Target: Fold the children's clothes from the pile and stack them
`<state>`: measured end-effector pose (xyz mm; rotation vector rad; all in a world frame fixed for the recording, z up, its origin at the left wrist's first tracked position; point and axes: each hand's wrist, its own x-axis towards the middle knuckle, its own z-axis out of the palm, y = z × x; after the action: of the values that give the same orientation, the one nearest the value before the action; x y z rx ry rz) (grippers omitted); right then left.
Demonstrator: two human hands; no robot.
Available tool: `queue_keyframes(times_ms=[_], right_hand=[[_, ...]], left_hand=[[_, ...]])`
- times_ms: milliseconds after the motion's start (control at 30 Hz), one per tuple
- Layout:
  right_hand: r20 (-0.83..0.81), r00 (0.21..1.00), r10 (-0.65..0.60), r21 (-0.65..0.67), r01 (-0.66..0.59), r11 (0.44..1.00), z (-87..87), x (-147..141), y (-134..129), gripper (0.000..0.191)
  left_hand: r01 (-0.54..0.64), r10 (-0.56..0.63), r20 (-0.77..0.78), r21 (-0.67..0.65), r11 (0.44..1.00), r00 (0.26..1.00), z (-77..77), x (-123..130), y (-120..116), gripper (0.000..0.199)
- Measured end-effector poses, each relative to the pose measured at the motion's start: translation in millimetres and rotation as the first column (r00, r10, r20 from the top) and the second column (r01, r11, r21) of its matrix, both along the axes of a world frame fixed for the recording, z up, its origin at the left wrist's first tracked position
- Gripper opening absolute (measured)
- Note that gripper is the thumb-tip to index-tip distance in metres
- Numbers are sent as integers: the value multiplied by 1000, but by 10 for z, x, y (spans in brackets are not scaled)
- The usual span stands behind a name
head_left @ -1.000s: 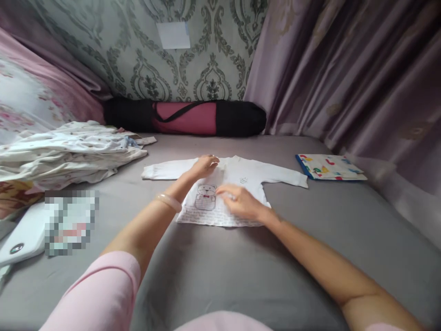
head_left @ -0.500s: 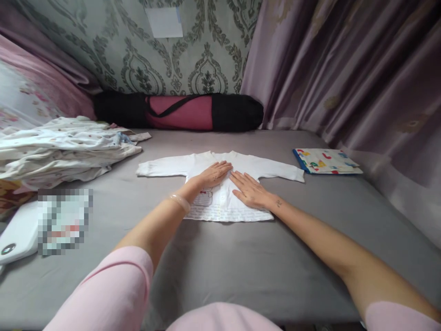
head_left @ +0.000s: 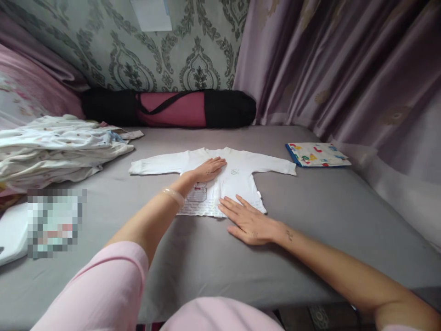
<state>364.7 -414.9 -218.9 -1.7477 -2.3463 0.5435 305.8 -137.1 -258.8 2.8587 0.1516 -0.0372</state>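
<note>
A small white long-sleeved shirt [head_left: 237, 163] lies flat on the grey sheet [head_left: 206, 257], both sleeves spread sideways and its collar away from me. Printed lettering runs along its hem, and a drawn figure is on its left half. My left hand [head_left: 207, 170] rests flat on the upper middle of the shirt, fingers stretched to the right. At the lower right of the shirt, my right hand [head_left: 246, 220] lies with fingers spread, fingertips on the hem and palm over the sheet. Neither hand grips anything.
Light-coloured clothes [head_left: 62, 147] are piled at the left. Nearer me are a white object [head_left: 14, 232] and a blurred-out item [head_left: 57, 225]. A black and red long bag [head_left: 172, 108] lies along the wall. Folded patterned cloth [head_left: 317, 155] sits at the right, near the curtain.
My right hand has slid down from the shirt's middle to its hem, uncovering a small print on the chest. My left hand stays on the upper part. The view has shifted slightly.
</note>
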Motion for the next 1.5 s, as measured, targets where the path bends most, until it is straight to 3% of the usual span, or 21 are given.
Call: queue_keyframes(times_ms=[67,167,233,333,467,700,1100,1300,1400,1467,1500], right_hand=[[-72,997,26,-32,-28,999,91,-77,-122,66],[-221,974,47,-67,-63,996,208,-65,-179,53],[-265,962,-62,-15,61,998,212,60,-107,45],[-145,939,-310,131,329,935,78,357,93,46],[87,933,-349,125,337,933,-160,649,262,57],[162,943,-291,73,283,957,-210,601,55,61],[108,962,-252,54,247,967,-117,351,-675,57],[-112,953,-282,-113,270,956,146,304,-932,56],[-313,888,-338,-238,272,933,288,470,-926,43],[-434,778,-454,-290,356,888,322,684,-854,36],[-471,695,-543,-292,457,840,320,816,-799,35]], left_hand=[[7,-8,12,24,1000,1000,32,-9,-34,49],[-45,40,59,82,996,997,130,-28,-209,47],[-91,81,100,103,991,992,204,-64,-420,46],[-80,70,100,108,991,993,258,-202,-790,49],[-33,31,14,111,993,999,200,-533,-1089,62],[-38,38,-2,57,998,999,140,-928,-1006,67],[-22,21,7,88,996,1000,116,-902,-971,69],[-11,14,-21,107,994,1000,223,-883,-993,68],[-14,19,-35,115,993,999,300,-856,-1026,62],[-14,18,-37,119,993,999,355,-828,-1055,57],[-11,16,-36,117,993,999,380,-812,-1070,56]])
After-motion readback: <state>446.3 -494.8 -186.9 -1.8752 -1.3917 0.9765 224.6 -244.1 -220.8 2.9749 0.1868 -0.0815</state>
